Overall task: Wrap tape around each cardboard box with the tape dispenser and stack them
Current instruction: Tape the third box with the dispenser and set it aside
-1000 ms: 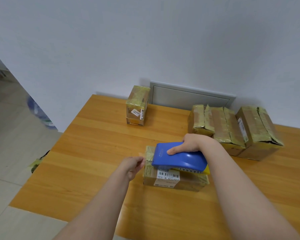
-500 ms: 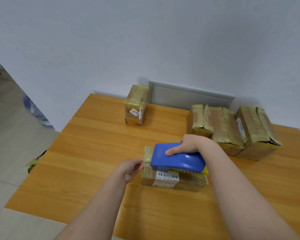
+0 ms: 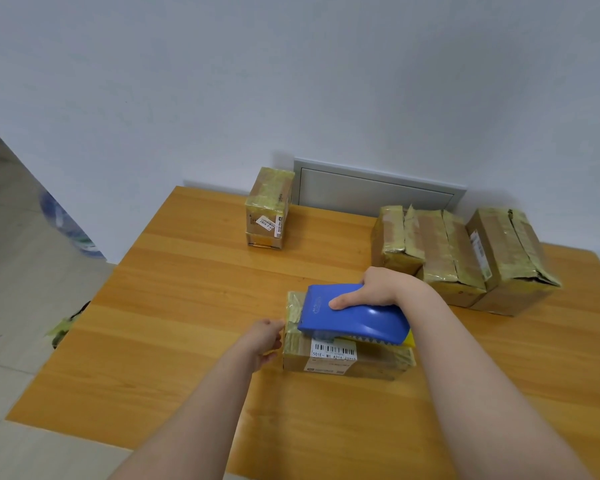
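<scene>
Now on the table: dispenser on a flat box

From the head view, a flat cardboard box (image 3: 343,360) lies near the middle of a wooden table (image 3: 187,306), with a barcode label on its near side and yellowish tape across its top. A blue tape dispenser (image 3: 355,318) rests on top of this box. The right hand (image 3: 381,289) grips it from above, thumb stretched along the near side and fingers curled over the far side. The left hand (image 3: 265,337) sits at the box's left end with its fingers curled; they are at the box's edge, but whether they actually grip it cannot be told.

Farther back, a small taped box (image 3: 269,209) stands upright near the wall, well apart from the others. At the back right, a cluster of taped boxes (image 3: 440,251) stands side by side, touching one another. Behind them a grey panel (image 3: 378,192) is set in the white wall. Left of the table a blue bottle (image 3: 66,223) shows blurred on the tiled floor.
</scene>
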